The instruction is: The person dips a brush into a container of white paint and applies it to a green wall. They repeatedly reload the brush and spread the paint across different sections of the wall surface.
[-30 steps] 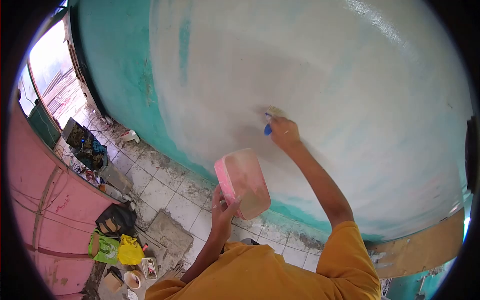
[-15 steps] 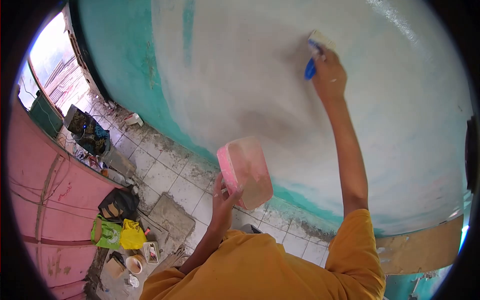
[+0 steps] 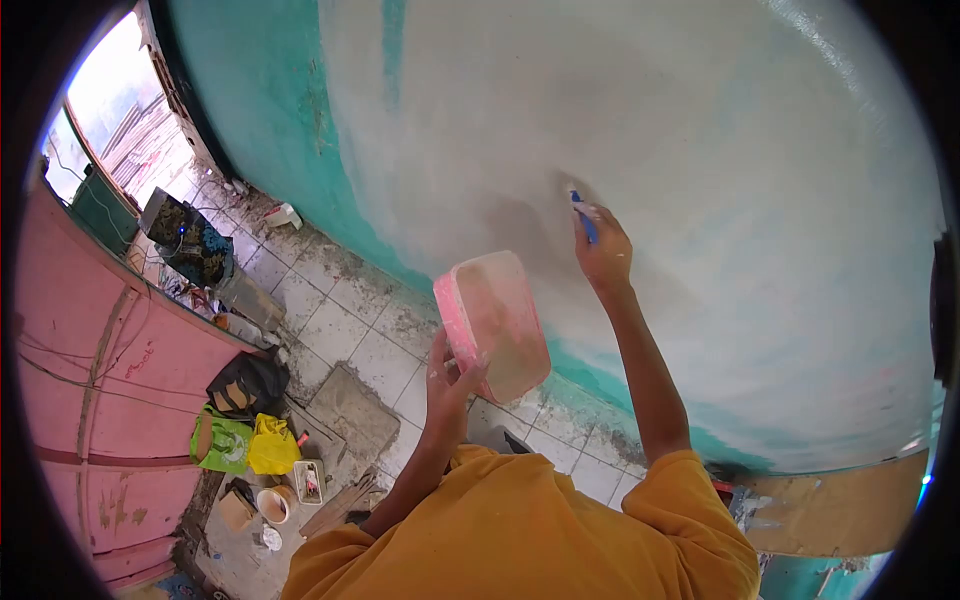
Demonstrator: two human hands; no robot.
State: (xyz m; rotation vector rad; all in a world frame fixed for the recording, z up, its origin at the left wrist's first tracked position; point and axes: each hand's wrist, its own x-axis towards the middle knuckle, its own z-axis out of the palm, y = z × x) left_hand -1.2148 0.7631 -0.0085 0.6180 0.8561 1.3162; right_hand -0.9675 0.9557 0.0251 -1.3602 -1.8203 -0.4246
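Observation:
My right hand (image 3: 606, 252) is closed round the blue handle of a paintbrush (image 3: 586, 222), its bristle end right at the wall and seen nearly edge-on. The wall (image 3: 450, 130) carries a broad whitish coat over turquoise, which still shows at the left and along the bottom. Lower down, my left hand (image 3: 452, 385) grips a pink, paint-smeared plastic tub (image 3: 497, 325) by its side, thumb over the near edge. The tub is tilted toward me, with pale residue across its inside.
Grimy white tiles (image 3: 365, 320) run along the wall's foot. On the left, a pink partition (image 3: 90, 370) stands behind a black bag (image 3: 248, 384), a green bag (image 3: 222, 442), a yellow bag (image 3: 273, 445) and a paint-stained bucket (image 3: 273, 504). A dark patterned box (image 3: 190, 240) sits near the doorway.
My right hand has brought the paintbrush down and left along the wall, turning it edge-on. My left hand keeps hold of the tub in nearly the same spot. The view has shifted slightly.

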